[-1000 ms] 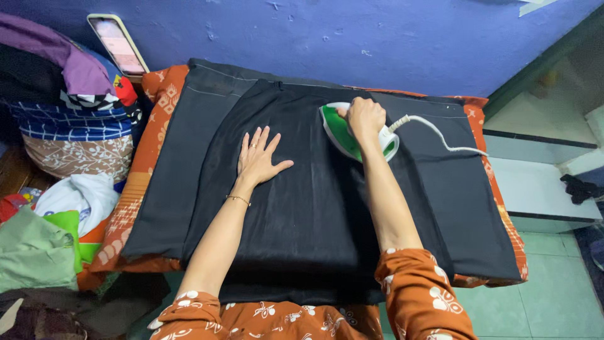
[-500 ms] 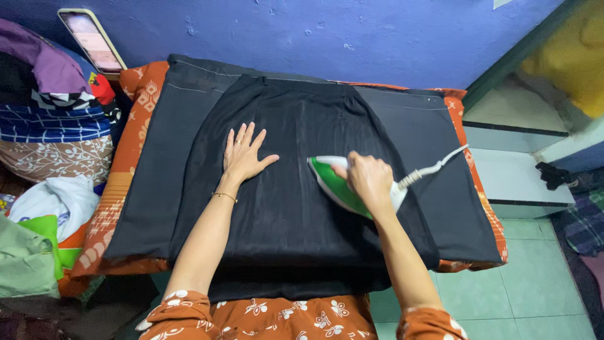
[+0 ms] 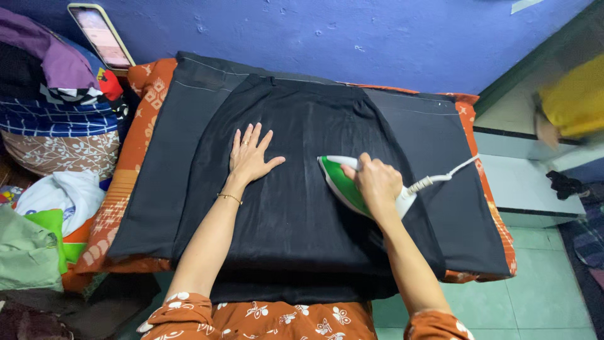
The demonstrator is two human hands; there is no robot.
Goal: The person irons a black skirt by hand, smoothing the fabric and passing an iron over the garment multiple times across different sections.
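Black garment lay flat on a padded board with an orange patterned cover. Left hand pressed palm-down on the garment, fingers spread, left of its middle. Right hand was clamped on the handle of a green iron, sitting on the garment right of middle. Hands were apart. White cord trailed toward the garment's right edge.

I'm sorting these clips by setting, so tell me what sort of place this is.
Probably a room in a home: an iron on a black garment over a padded surface, piled clothes beside it, a painted blue wall.
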